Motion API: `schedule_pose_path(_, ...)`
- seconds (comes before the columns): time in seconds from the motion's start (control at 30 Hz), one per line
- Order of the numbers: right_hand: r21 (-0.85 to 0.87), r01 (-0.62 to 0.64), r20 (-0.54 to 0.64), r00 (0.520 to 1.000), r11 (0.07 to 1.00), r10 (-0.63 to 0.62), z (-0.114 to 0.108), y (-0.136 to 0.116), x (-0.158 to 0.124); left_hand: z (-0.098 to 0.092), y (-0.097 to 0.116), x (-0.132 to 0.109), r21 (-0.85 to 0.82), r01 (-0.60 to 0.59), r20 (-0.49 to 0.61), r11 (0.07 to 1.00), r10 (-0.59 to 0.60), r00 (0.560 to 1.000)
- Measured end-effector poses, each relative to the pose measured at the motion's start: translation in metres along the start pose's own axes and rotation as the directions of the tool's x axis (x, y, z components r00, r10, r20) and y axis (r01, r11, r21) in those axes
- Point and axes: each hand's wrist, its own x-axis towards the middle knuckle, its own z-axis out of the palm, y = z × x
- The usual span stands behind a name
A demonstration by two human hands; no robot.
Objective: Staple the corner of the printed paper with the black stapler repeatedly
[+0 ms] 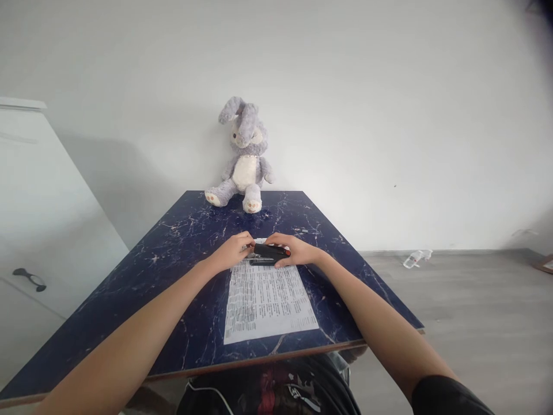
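Observation:
A black stapler [270,252] with a red mark near its right end lies sideways over the upper part of a printed paper sheet [272,300]. My right hand [298,249] is wrapped around the stapler's right end, thumb below and fingers over the top. At its left end, the bent fingers of my left hand [235,251] are closed against the stapler's tip. Exactly what those left fingertips pinch is partly hidden. The sheet rests flat on the dark blue marbled table [194,323], its far edge partly covered by the hands and stapler.
A grey plush rabbit [245,155] sits at the table's far edge against the wall. To the left stands a white cabinet [52,202] with a dark handle. A clear plastic bottle [415,259] lies on the grey floor at the right.

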Motion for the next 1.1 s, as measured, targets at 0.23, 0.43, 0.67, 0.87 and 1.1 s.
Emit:
schedule_pose_path(0.23, -0.098, -0.045, 0.05, 0.997, 0.994, 0.05, 0.003, -0.001, 0.002, -0.007, -0.007, -0.003, -0.06, 0.032, 0.04, 0.998, -0.029, 0.999)
schedule_pose_path(0.43, -0.084, -0.078, 0.05, 0.995, 0.993, 0.083, 0.004, 0.0, 0.001, -0.014, -0.001, -0.005, -0.08, 0.037, 0.058, 0.996, -0.032, 0.998)
schedule_pose_path(0.67, -0.087, -0.085, 0.058, 0.994, 0.993, 0.091, 0.003, -0.003, 0.002, -0.013, 0.005, -0.005, -0.1, 0.04, 0.089, 0.994, -0.031, 0.996)
schedule_pose_path(0.87, -0.087, -0.083, 0.06, 0.994, 0.993, 0.089, 0.003, -0.002, 0.002, -0.013, 0.005, -0.003, -0.036, 0.054, 0.096, 0.998, -0.05, 0.994)
schedule_pose_path(1.1, -0.087, -0.071, 0.06, 0.995, 0.994, 0.077, 0.003, 0.001, 0.0, -0.017, 0.007, -0.004, 0.011, 0.062, 0.113, 0.998, -0.062, 0.992)
